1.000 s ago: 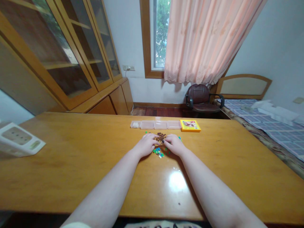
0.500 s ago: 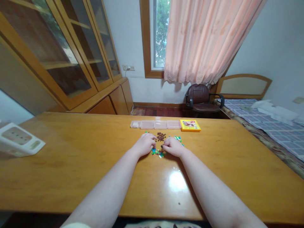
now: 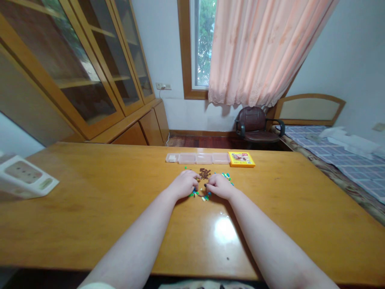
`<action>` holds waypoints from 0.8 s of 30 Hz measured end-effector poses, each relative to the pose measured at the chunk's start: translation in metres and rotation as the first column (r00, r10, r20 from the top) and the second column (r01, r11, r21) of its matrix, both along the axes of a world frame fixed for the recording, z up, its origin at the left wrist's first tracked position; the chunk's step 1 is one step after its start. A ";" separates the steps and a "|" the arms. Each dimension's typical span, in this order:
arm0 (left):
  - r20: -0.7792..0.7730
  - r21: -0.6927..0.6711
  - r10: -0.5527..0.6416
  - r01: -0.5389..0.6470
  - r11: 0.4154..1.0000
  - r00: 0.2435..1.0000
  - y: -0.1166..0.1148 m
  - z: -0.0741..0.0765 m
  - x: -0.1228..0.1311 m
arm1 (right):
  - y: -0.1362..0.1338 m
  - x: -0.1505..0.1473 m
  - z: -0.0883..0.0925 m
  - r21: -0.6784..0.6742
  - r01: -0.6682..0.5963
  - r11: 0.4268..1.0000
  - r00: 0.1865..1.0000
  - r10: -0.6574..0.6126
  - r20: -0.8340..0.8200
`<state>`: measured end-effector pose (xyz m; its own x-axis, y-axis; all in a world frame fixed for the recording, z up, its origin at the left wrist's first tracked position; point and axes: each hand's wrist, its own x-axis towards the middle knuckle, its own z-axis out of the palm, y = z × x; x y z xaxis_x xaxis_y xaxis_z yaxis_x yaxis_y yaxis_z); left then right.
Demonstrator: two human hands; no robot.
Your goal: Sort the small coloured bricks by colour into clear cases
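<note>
My left hand (image 3: 185,184) rests on the table with its fingers curled down at the left side of a small mixed heap of blue, green and white building bricks (image 3: 205,198). Whatever its fingertips hold is hidden. Opposite, my right hand (image 3: 219,186) has thumb and forefinger pinched together on a small dark piece (image 3: 205,185), too tiny to name surely. Beyond and between both hands lies a pile of brown bricks (image 3: 205,173). Past my right hand, partly covered by it, is another group of blue, green and white bricks (image 3: 226,176).
A row of clear plastic trays (image 3: 195,158) lies along the far side of the table (image 3: 120,192), beside a yellow box (image 3: 242,159). A white device (image 3: 27,176) stands at the left. A chair (image 3: 255,124) and a bed (image 3: 337,148) are beyond the table.
The mixed heap between my hands has been spread: bricks in its middle have shifted left toward my left fingers, leaving a gap. My right hand stays nearly in place.
</note>
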<state>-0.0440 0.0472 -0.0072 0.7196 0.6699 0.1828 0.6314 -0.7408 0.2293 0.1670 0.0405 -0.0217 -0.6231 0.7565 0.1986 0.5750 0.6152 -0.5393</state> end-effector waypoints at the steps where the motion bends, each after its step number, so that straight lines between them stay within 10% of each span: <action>1: 0.011 0.000 -0.001 0.001 1.000 1.000 0.000 0.001 0.000 | 0.000 0.000 0.000 0.003 0.006 1.000 1.000 -0.006 -0.011; 14: 0.074 -0.089 -0.107 0.113 0.990 0.991 -0.005 0.001 0.006 | -0.004 -0.006 0.004 -0.139 -0.091 0.986 0.994 0.081 -0.075; 24: 0.018 -0.058 -0.019 0.020 0.998 1.000 -0.004 -0.004 0.005 | 0.003 -0.001 -0.003 0.023 0.283 0.959 0.959 -0.283 -0.006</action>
<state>-0.0386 0.0433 -0.0117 0.7300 0.6654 0.1562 0.6123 -0.7382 0.2830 0.1665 0.0437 -0.0248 -0.3836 0.8970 0.2199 0.7261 0.4400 -0.5284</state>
